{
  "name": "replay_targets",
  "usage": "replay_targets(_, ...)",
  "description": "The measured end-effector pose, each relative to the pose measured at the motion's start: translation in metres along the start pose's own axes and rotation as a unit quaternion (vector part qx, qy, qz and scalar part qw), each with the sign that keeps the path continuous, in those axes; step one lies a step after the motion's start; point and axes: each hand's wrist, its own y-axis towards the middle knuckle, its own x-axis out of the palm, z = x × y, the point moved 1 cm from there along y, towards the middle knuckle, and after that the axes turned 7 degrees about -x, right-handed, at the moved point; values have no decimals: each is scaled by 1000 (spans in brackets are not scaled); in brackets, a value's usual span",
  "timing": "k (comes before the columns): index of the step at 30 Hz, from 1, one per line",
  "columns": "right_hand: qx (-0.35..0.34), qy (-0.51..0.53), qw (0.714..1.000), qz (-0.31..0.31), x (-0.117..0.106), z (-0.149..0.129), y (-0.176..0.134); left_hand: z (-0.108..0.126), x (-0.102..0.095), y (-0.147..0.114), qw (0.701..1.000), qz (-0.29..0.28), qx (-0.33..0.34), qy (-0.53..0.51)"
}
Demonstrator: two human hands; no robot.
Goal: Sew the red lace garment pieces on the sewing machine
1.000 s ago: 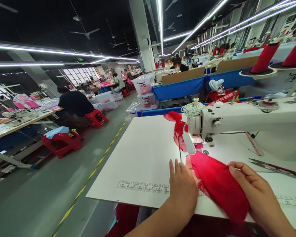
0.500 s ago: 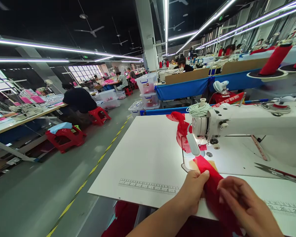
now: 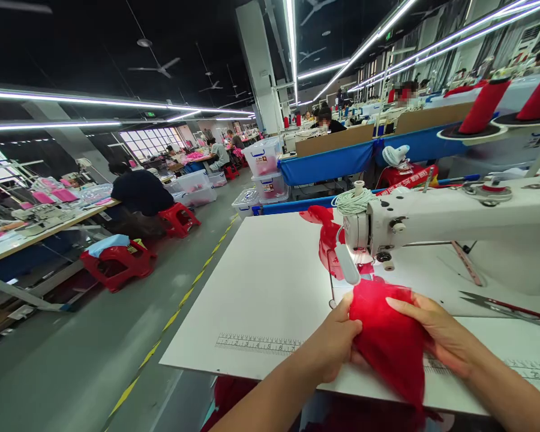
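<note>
Fingers (image 3: 404, 308) pressed on opposite sides of the red cloth (image 3: 384, 330), now opened out

The person's left hand (image 3: 335, 345) pinches the cloth's left edge, the thumb lying near that edge and the other fingertips hidden. The right hand (image 3: 441, 330) has its thumb flat on the upper face near the right edge, with its remaining fingers behind or under the fabric; how tightly they press cannot be told. The cloth sits in front of the sewing machine (image 3: 432, 216), near the small white lamp (image 3: 347, 264) by its head. Its far end is raised between the hands, and its lower part hangs towards the near edge of the white table (image 3: 252, 282).

Half a second ago the cloth was a narrow strip held by the left hand, while the right hand was curled loosely at its side. Now it shows a broader face, and a pale patch beneath its far end has gone from sight. With a grip on each side, the person seems better placed to turn or line up the fabric; this is a judgement, as the underside is hidden.

A second, sheer red piece (image 3: 330, 243) lies beyond the lamp, and the thread snips (image 3: 506, 307) rest to the right, untouched.
</note>
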Motion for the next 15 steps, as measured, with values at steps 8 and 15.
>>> replay_targets(8, -160, -400, 902, -8, -41, 13, 15, -7, -10, 28, 974, 105, 8, 203)
replay_targets(15, -295, -600, 741, -61, -31, 20, 4, 14, -20, 57, 913, 180, 6, 367)
